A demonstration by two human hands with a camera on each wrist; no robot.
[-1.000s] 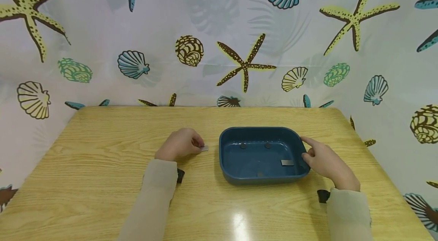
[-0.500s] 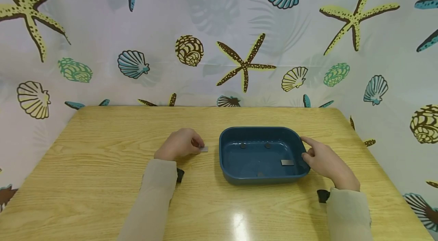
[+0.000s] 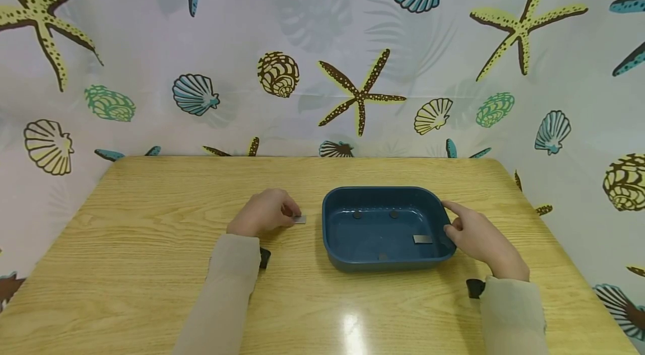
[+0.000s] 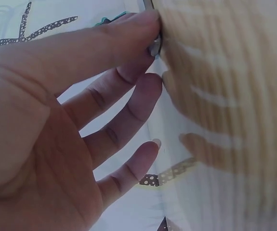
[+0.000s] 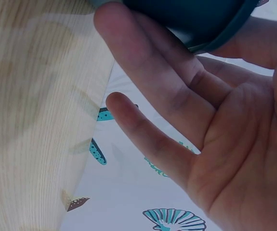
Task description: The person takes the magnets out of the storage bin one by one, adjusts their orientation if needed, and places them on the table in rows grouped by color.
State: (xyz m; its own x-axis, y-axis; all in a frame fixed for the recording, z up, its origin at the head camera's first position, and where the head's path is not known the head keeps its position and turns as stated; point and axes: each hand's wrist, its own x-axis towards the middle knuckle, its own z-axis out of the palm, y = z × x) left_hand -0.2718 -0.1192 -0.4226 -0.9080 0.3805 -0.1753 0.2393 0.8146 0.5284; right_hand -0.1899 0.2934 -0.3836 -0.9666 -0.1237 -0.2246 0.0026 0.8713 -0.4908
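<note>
One counter [image 3: 151,288] is carrying one blue tub [image 3: 370,266]. Two grey pieces are showing: one strip [image 3: 422,239] inside the tub, one tab [image 3: 300,220] outside. Two dark round spots [image 3: 394,214] and one indistinct mark [image 3: 382,257] are dotting the tub. One left hand [image 3: 264,213], one right hand [image 3: 476,236], two pale sleeves [image 3: 227,288] and two black wrist fittings [image 3: 475,288] are appearing.

— Bin [image 3: 365,238], on table [image 3: 126,265]. Contents?
— First disc [image 3: 357,215], ten o'clock; second disc [image 3: 393,214], twelve; first plate [image 3: 423,239], three; small piece [image 3: 382,257], six.
— Outside it?
— Second plate [image 3: 300,220], nine o'clock, in left hand [image 3: 267,210]; right hand [image 3: 476,234], three o'clock, touching bin. Curtain [image 3: 297,24] behind table, twelve o'clock.
</note>
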